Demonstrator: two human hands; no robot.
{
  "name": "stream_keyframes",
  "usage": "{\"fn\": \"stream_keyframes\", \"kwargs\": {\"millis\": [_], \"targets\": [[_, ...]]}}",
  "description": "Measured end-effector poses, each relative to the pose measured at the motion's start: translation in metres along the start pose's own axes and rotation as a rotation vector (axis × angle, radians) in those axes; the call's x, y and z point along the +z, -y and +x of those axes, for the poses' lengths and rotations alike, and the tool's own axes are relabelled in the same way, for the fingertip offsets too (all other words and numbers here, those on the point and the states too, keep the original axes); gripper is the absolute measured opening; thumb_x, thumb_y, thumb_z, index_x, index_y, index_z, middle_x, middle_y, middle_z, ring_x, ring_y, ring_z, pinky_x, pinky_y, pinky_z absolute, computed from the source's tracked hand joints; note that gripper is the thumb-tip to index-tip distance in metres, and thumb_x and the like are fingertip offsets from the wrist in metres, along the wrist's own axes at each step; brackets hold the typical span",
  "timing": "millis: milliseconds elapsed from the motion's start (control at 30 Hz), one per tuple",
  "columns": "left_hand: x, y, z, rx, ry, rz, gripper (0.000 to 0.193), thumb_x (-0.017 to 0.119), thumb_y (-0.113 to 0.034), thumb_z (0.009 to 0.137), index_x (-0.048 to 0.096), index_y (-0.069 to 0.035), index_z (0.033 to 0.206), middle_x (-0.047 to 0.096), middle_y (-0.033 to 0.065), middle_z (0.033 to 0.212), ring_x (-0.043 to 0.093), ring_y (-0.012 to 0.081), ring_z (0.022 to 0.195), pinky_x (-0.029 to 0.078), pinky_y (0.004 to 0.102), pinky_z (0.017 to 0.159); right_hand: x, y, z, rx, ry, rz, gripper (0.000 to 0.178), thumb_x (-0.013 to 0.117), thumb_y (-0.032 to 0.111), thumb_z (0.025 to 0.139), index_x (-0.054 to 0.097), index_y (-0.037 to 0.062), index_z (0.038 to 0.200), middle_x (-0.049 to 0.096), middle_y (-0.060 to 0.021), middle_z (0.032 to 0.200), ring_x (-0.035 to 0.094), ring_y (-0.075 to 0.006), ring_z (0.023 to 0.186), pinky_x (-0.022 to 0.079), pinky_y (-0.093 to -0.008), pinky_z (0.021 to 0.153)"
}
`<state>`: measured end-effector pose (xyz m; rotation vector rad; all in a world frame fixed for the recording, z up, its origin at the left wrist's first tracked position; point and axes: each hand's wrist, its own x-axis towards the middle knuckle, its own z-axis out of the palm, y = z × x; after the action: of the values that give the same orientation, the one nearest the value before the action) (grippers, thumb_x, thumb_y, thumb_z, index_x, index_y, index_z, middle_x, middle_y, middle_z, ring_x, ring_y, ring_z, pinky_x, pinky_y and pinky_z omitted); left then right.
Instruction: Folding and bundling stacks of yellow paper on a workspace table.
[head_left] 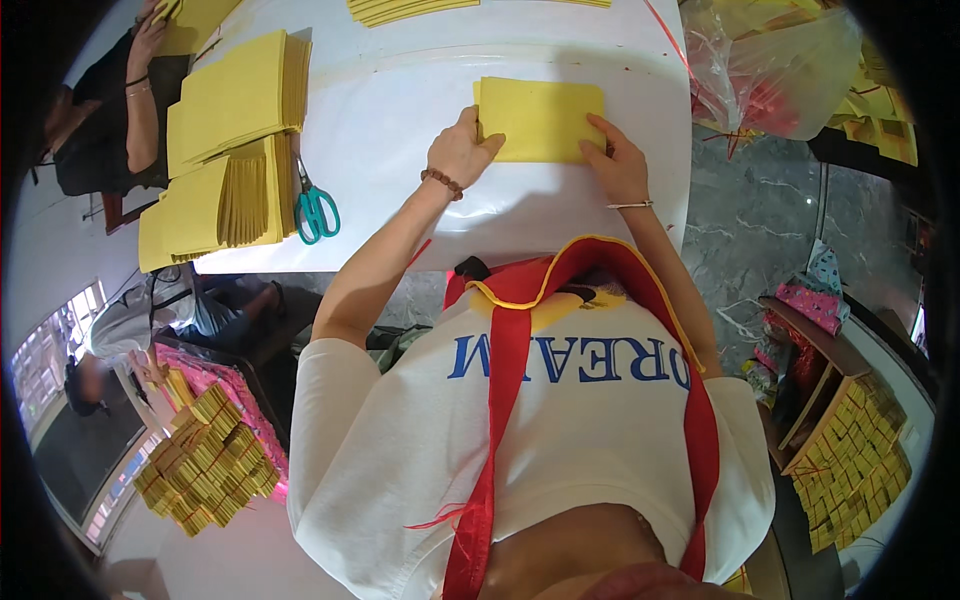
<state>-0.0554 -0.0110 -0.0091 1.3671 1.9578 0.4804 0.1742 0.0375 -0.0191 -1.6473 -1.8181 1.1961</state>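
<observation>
A small stack of yellow paper sheets (545, 120) lies over the white table in front of me. My left hand (463, 150) grips its left edge, with the thumb on top near the lower left corner. At the right edge my right hand (618, 165) holds the stack between thumb and fingers. The sheets are slightly offset at the upper left, where a second edge shows. A brown bead bracelet (442, 183) circles my left wrist, and a thin pale bangle (630, 205) is on my right wrist.
Piles of folded yellow paper (225, 105) and teal-handled scissors (317, 213) sit at the table's (380, 130) left side. A clear plastic bag (790, 75) is off the right edge. Bundled yellow paper (210, 460) fills the lower left. Another person's arm (140, 110) is at the upper left.
</observation>
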Motion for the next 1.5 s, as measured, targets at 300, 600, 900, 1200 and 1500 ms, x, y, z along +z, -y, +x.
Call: {"fn": "stream_keyframes", "kwargs": {"millis": [300, 600, 900, 1200, 1500], "targets": [[-0.002, 0.004, 0.002, -0.013, 0.001, -0.089, 0.052, 0.059, -0.03, 0.075, 0.042, -0.004, 0.118, 0.062, 0.0149, 0.08, 0.061, 0.0331, 0.075, 0.047, 0.0414, 0.064, 0.001, 0.013, 0.003, 0.01, -0.031, -0.201, 0.045, 0.061, 0.038, 0.074, 0.058, 0.0207, 0.115, 0.065, -0.0104, 0.092, 0.062, -0.0282, 0.082, 0.048, -0.0374, 0.073], [-0.011, -0.001, 0.005, -0.049, 0.054, -0.065, 0.073, 0.061, -0.03, 0.075, 0.023, -0.009, 0.134, 0.063, 0.0173, 0.086, 0.061, 0.0355, 0.079, 0.047, 0.0409, 0.066, 0.004, 0.017, 0.003, 0.018, -0.035, -0.3, 0.044, 0.061, 0.037, 0.073, 0.058, 0.0218, 0.115, 0.065, -0.0101, 0.09, 0.062, -0.028, 0.082, 0.048, -0.0389, 0.073], [-0.014, -0.02, -0.01, 0.059, -0.122, 0.242, 0.07, 0.063, -0.031, 0.075, 0.029, -0.011, 0.132, 0.059, 0.0159, 0.098, 0.056, 0.0329, 0.091, 0.042, 0.044, 0.072, 0.005, 0.016, 0.002, -0.005, -0.044, -0.317, 0.043, 0.06, 0.036, 0.075, 0.057, 0.0209, 0.115, 0.064, -0.0067, 0.1, 0.061, -0.0261, 0.087, 0.048, -0.0385, 0.074], [0.039, -0.041, -0.008, 0.752, -0.262, 0.392, 0.049, 0.06, -0.03, 0.079, 0.049, -0.008, 0.121, 0.043, 0.0141, 0.125, 0.038, 0.0311, 0.116, 0.032, 0.0434, 0.091, 0.006, 0.018, 0.003, 0.007, -0.032, -0.296, 0.043, 0.061, 0.036, 0.074, 0.058, 0.0216, 0.114, 0.064, -0.008, 0.099, 0.062, -0.0279, 0.085, 0.048, -0.0388, 0.072], [0.059, -0.03, -0.003, 0.688, -0.266, 0.481, 0.052, 0.056, -0.035, 0.082, 0.044, -0.012, 0.127, 0.036, 0.0156, 0.131, 0.032, 0.0334, 0.121, 0.027, 0.0472, 0.097, 0.009, 0.001, -0.002, -0.214, -0.166, -0.228, 0.043, 0.059, 0.036, 0.077, 0.056, 0.0177, 0.116, 0.055, -0.007, 0.118, 0.057, -0.0246, 0.098, 0.046, -0.0399, 0.078]]}}
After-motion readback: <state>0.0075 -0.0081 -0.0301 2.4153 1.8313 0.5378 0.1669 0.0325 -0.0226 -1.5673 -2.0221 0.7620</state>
